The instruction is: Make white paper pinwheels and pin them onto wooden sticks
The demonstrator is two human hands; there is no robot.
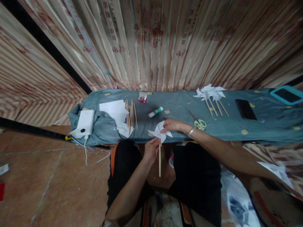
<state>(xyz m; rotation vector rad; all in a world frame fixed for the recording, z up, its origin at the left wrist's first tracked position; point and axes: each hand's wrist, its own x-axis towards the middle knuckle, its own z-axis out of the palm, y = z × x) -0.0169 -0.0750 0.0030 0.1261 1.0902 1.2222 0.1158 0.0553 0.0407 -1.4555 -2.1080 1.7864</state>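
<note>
A white paper pinwheel [162, 136] on a wooden stick [160, 162] is held at the front edge of the cloth-covered table, its stick pointing down toward my lap. My left hand [151, 149] pinches it where the stick meets the paper. Over the paper blades, my right hand [170, 125], with a bracelet at the wrist, has its fingers closed on the pinwheel near its centre. The fingertips partly hide that centre. Just beyond lies a glue stick [155, 112], and scissors with yellow-green handles [200, 123] rest right of my right hand.
Loose wooden sticks [131, 116] lie beside white paper [113, 109]. A small red box [142, 97] stands open behind them. Several pinwheels [210, 92] are grouped at right, near a black phone [245, 109] and a blue-framed device [287, 95]. At left is a white cabled device [86, 122].
</note>
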